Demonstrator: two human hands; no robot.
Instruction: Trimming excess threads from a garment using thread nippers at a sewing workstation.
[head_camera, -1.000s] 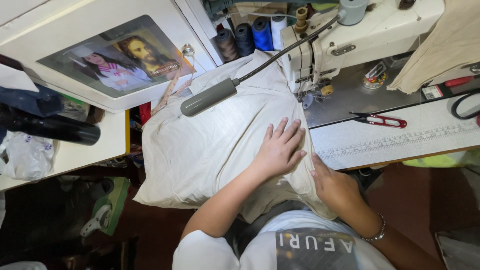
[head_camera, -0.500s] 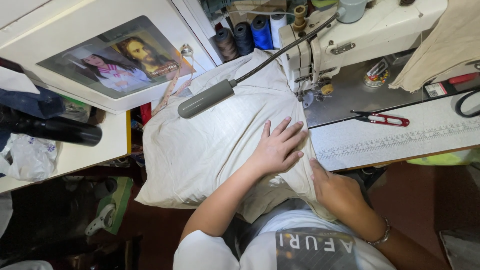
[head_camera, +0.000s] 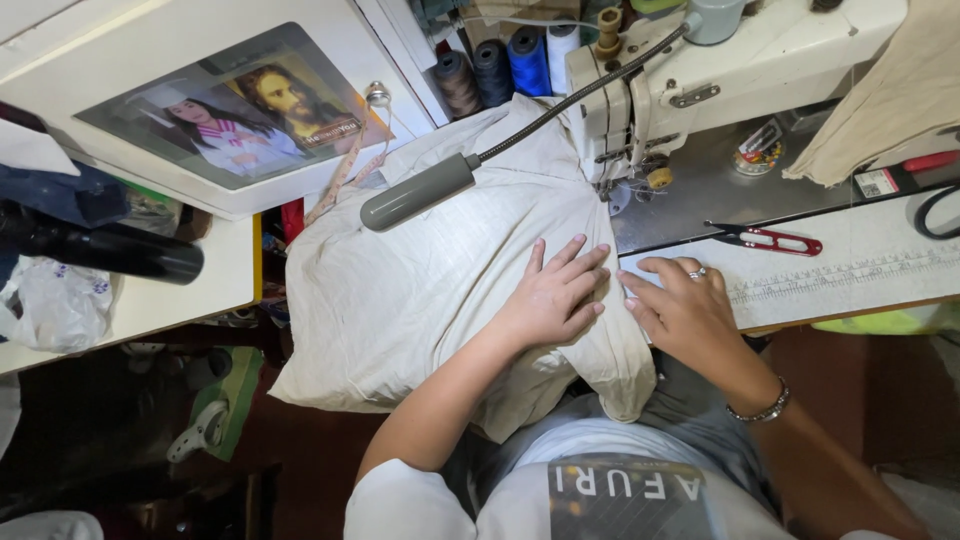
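A large beige cloth (head_camera: 440, 300) lies spread over the sewing table and hangs off its near edge. My left hand (head_camera: 555, 295) lies flat on the cloth with its fingers spread, pointing toward the white sewing machine (head_camera: 650, 90). My right hand (head_camera: 685, 310), with a ring and a bracelet, rests palm down beside it at the cloth's right edge, fingertips on the table top (head_camera: 860, 260). Neither hand grips anything. The cloth runs up under the machine's needle area (head_camera: 620, 185).
A grey gooseneck lamp (head_camera: 420, 192) hangs over the cloth. Red-handled snips (head_camera: 765, 238) lie on the table to the right, with black scissors (head_camera: 940, 210) further right. Thread cones (head_camera: 500, 65) stand behind. A framed picture (head_camera: 235, 110) lies on a white surface at left.
My right hand has come up from the cloth's lower edge onto the table next to my left hand. The left hand has stayed flat on the cloth.
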